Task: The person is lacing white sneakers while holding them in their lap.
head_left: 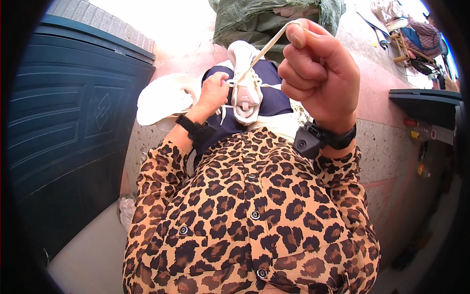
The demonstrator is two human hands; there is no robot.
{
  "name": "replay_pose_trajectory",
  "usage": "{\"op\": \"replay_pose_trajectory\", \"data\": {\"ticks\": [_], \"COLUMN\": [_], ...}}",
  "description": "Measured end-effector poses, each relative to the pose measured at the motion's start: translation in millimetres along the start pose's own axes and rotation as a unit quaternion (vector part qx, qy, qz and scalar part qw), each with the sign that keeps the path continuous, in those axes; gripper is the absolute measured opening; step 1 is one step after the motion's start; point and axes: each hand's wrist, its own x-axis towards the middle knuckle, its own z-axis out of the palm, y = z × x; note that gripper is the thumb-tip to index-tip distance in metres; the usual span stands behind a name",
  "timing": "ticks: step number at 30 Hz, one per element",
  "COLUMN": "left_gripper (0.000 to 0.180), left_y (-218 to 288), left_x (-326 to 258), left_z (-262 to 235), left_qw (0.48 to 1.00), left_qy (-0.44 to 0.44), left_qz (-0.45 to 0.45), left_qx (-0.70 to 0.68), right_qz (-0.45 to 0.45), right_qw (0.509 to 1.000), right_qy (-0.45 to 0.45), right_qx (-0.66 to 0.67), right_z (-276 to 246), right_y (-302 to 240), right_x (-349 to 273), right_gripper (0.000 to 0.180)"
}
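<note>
A white and pale pink sneaker (246, 93) lies across my dark blue trouser legs, its heel opening toward me and its toe pointing away. A flat cream shoelace (265, 51) runs from its eyelets, stretched up and to the right. My right hand (320, 66) is raised above the shoe, with the lace's end pinched between thumb and forefinger and the other fingers curled in. At the shoe's left side my left hand (214, 92) is closed against the edge by the eyelets; its fingertips are partly hidden. Loose lace hangs beside it.
A white rounded object (164, 100) sits left of my legs. Beyond the shoe stands a green woven sack (274, 22). Dark blue panelled doors (73, 112) line the left. A bundle of cream laces (284, 125) lies by my right thigh. A dark ledge (423, 100) juts in at right.
</note>
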Motion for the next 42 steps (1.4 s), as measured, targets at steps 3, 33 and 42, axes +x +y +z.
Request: {"op": "replay_pose_trajectory", "data": {"ticks": [3, 33, 42], "left_gripper": [0.019, 0.02, 0.025], "left_y": [2.2, 4.2, -18.0], "left_x": [-4.0, -17.6, -15.4], "left_z": [-8.9, -25.9, -10.4], "left_qw": [1.0, 0.99, 0.994], "left_qy": [0.017, -0.099, -0.077], "left_qz": [-0.012, -0.1, -0.075], "left_qx": [-0.011, -0.025, 0.02], "right_qz": [-0.045, 0.056, 0.053], "right_qw": [0.997, 0.736, 0.603], "right_qy": [-0.049, 0.129, 0.17], "right_qx": [-0.031, -0.663, -0.778], "right_z": [-6.0, -171.9, -169.3], "right_y": [4.9, 126.2, 145.6], "right_x": [-1.1, -29.0, -8.5], "right_gripper": [0.016, 0.019, 0.014]}}
